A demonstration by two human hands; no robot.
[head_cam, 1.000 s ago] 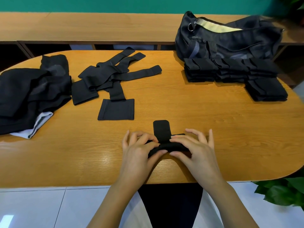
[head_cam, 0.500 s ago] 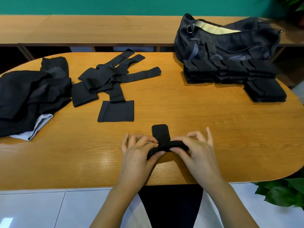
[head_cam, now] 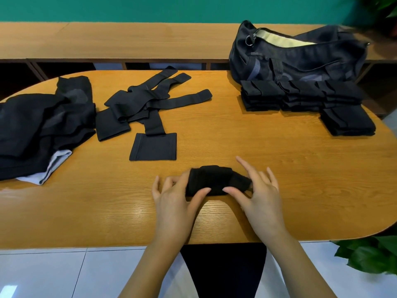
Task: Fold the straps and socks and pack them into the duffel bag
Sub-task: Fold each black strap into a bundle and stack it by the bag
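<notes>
A rolled black strap [head_cam: 212,179] lies near the table's front edge between my hands. My left hand [head_cam: 174,196] grips its left end, thumb in front and fingers behind. My right hand [head_cam: 257,190] pinches its right end with thumb and curled fingers, the index finger raised. Loose unfolded straps [head_cam: 150,102] lie tangled at the middle left, one with a flat square pad [head_cam: 153,147]. Folded black stacks [head_cam: 300,95] sit at the back right before the open dark duffel bag [head_cam: 300,59]. One more folded stack [head_cam: 348,120] lies nearer the right edge.
A heap of dark garments with a white lining [head_cam: 40,125] covers the table's left end. The wooden oval table [head_cam: 279,168] has a long bench [head_cam: 129,41] behind it. A green plant [head_cam: 369,254] stands low at the right.
The strap's free tail that stuck out away from me has been rolled in. The strap is now one compact bundle between both hands.
</notes>
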